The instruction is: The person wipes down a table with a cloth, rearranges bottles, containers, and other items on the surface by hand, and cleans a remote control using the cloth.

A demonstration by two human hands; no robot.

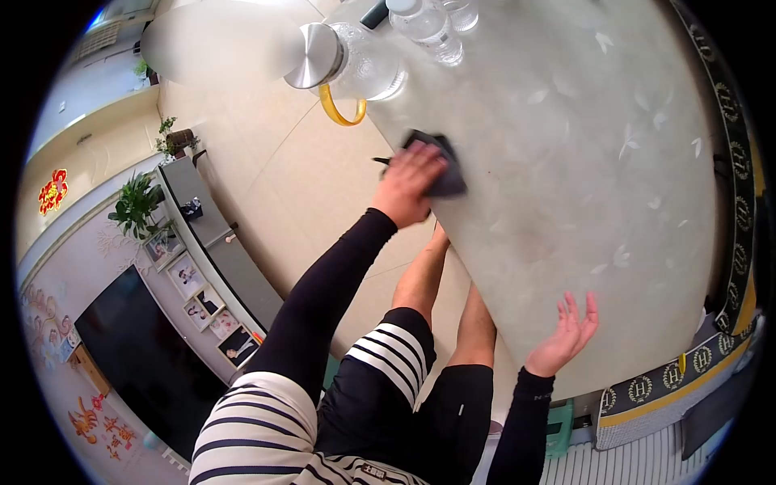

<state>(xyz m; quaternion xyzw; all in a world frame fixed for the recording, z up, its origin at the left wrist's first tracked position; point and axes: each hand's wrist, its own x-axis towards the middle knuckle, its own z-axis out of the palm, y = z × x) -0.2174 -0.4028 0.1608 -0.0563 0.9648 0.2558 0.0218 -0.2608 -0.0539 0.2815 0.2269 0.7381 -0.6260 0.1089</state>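
My left hand presses a dark grey cloth onto the tabletop, close to the table's edge. The fingers lie over the cloth and are slightly blurred; a small dark strip sticks out on the left. My right hand is held near the table's lower edge, fingers apart, with nothing in it. Both arms wear black sleeves. The pale table has a white leaf pattern.
Beyond my left hand stand a glass pitcher with a steel lid and yellow handle, and clear plastic bottles. A patterned bench lies right. At left are a grey cabinet, picture frames and a black television.
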